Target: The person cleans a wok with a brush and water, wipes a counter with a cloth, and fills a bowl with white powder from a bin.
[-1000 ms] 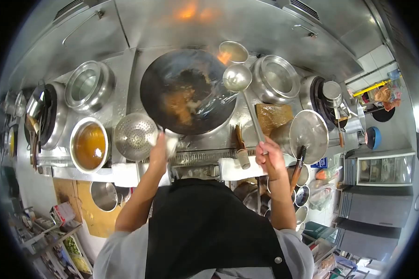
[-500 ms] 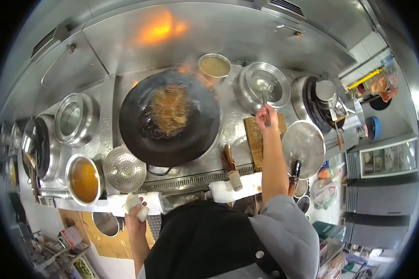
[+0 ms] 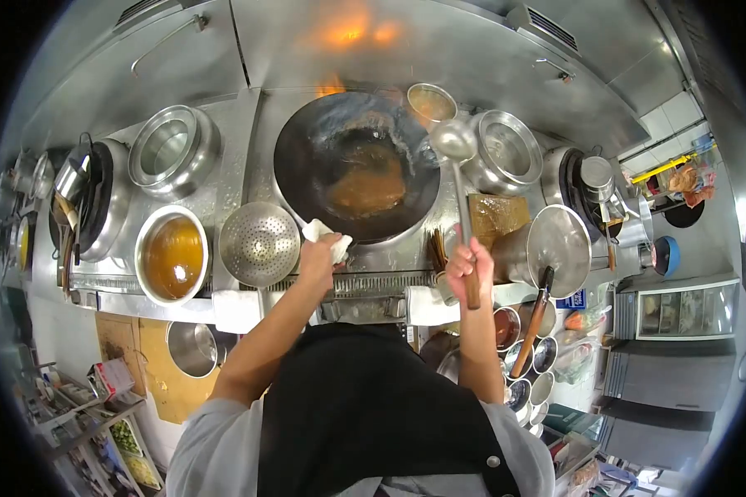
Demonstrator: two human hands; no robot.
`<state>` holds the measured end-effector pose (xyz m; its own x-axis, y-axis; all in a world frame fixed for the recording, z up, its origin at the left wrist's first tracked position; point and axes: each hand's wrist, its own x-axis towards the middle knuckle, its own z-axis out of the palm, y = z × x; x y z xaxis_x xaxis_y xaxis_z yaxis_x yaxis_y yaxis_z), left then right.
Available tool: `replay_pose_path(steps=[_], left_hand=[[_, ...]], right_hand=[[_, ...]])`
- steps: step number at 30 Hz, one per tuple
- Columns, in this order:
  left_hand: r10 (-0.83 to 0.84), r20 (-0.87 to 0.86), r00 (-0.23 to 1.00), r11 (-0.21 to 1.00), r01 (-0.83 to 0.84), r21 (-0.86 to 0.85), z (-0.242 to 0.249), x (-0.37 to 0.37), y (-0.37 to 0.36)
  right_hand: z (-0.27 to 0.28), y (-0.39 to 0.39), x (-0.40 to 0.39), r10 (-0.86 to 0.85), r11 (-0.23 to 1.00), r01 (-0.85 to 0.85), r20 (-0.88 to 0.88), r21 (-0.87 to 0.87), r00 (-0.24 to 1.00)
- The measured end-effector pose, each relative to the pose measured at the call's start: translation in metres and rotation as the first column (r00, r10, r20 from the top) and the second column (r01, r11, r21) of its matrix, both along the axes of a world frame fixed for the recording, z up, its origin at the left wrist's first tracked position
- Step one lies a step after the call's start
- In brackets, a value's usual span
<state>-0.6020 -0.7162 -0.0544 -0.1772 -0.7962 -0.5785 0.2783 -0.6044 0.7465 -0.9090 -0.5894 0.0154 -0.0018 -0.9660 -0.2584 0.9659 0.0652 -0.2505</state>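
A folded white cloth (image 3: 336,243) is gripped in my left hand (image 3: 315,267) at the near rim of the large black wok (image 3: 294,161); the wok's handle there is hidden. Brown liquid (image 3: 369,186) lies in the near part of the wok, and a wet, steaming sheen covers its far side. My right hand (image 3: 471,267) is closed round the wooden grip of a steel ladle (image 3: 462,195). The ladle's bowl is raised just right of the wok, apart from it, near a steel pot of water (image 3: 508,153).
A perforated strainer (image 3: 259,244) and a bowl of amber liquid (image 3: 172,257) stand left of the wok. Behind it is a small pot (image 3: 433,105); flame shows at the far rim. To the right are a wooden board (image 3: 497,222) and a mesh sieve (image 3: 559,248).
My left hand has moved up with the cloth from the counter edge to the wok. My right hand has drawn the ladle back from the water pot. The wok's liquid has shifted nearer and bubbles less.
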Motion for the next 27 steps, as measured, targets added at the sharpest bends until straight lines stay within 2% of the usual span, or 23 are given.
replay_pose_path(steps=[1,3,4,5,6,7,8,10,11,12,14,16,17,18,19,20,21,22,24,25,27], left_hand=[[-0.003,-0.003,1.0,1.0,0.003,0.0,-0.005,-0.001,0.002],[0.06,-0.027,0.998,0.996,-0.062,-0.062,-0.01,-0.002,0.003],[0.053,-0.026,0.998,0.997,-0.054,-0.059,-0.001,0.0,0.006],[0.042,0.001,0.999,0.999,-0.042,-0.025,0.009,0.002,0.008],[0.023,0.027,0.999,1.0,-0.023,0.004,0.019,0.0,0.008],[0.032,0.012,0.999,0.998,-0.032,0.06,0.02,0.002,0.009],[0.037,-0.008,0.999,0.993,-0.036,0.112,0.02,0.008,0.011],[0.099,-0.099,0.99,0.988,-0.085,0.13,0.03,0.022,0.022],[0.106,-0.12,0.987,0.993,-0.098,0.069,0.013,0.034,0.03],[0.116,-0.136,0.984,0.993,-0.115,0.013,-0.005,0.049,0.041],[0.189,-0.056,0.98,0.982,-0.188,0.025,-0.017,0.077,0.064],[0.148,-0.034,0.988,0.989,-0.147,0.024,0.021,0.086,0.087],[0.179,-0.066,0.982,0.982,-0.174,0.069,0.021,0.097,0.098],[0.214,-0.096,0.972,0.973,-0.203,0.111,0.019,0.106,0.108],[0.227,-0.094,0.969,0.97,-0.217,0.107,0.018,0.106,0.12],[0.302,-0.01,0.953,0.952,-0.301,0.065,0.018,0.107,0.133],[0.375,0.071,0.924,0.926,-0.377,0.018,0.018,0.107,0.142],[0.385,0.076,0.92,0.922,-0.387,0.019,0.021,0.107,0.151],[0.446,0.024,0.895,0.893,-0.447,0.06,0.027,0.104,0.168],[0.458,0.025,0.889,0.887,-0.459,0.053,0.025,0.103,0.171],[0.365,0.083,0.927,0.931,-0.36,-0.062,0.011,0.109,0.178]], right_hand=[[0.0,0.011,0.012,-0.003,1.0,0.003,-0.003,0.0,1.0],[0.005,0.027,0.027,0.076,0.991,-0.057,-0.151,0.123,0.986],[0.017,0.03,0.029,0.069,0.991,-0.05,-0.15,0.127,0.986],[0.033,0.034,0.027,0.127,0.97,-0.035,-0.378,0.24,0.917],[0.046,0.035,0.022,0.197,0.939,0.015,-0.574,0.343,0.795],[0.055,0.033,0.01,0.231,0.961,-0.059,-0.668,0.271,0.708],[0.061,0.029,-0.001,0.199,0.965,-0.023,-0.677,0.26,0.709],[0.074,0.006,-0.027,0.097,0.957,0.156,-0.774,0.246,0.626],[0.073,-0.011,-0.044,0.03,0.953,0.224,-0.8,0.204,0.599],[0.057,-0.032,-0.071,0.026,0.929,0.316,-0.885,0.193,0.466],[0.009,-0.085,-0.133,0.091,0.849,0.506,-0.986,0.151,0.141],[-0.048,-0.142,-0.203,0.256,0.764,0.643,-0.941,0.057,-0.221],[-0.071,-0.164,-0.239,0.33,0.756,0.649,-0.906,0.086,-0.264],[-0.085,-0.182,-0.27,0.366,0.766,0.617,-0.911,0.179,-0.191],[-0.094,-0.198,-0.301,0.369,0.806,0.485,-0.929,0.341,0.04],[-0.106,-0.208,-0.329,0.378,0.837,0.293,-0.875,0.463,0.303],[-0.083,-0.197,-0.311,-0.098,0.871,0.329,-0.528,0.364,0.843],[-0.087,-0.187,-0.301,-0.087,0.874,0.319,-0.526,0.368,0.846],[-0.093,-0.171,-0.283,-0.273,0.944,0.3,-0.182,0.14,0.945],[-0.09,-0.161,-0.26,-0.377,0.894,0.419,-0.237,0.161,0.896],[-0.064,-0.133,-0.234,-0.289,0.933,0.329,-0.24,0.146,0.927]])
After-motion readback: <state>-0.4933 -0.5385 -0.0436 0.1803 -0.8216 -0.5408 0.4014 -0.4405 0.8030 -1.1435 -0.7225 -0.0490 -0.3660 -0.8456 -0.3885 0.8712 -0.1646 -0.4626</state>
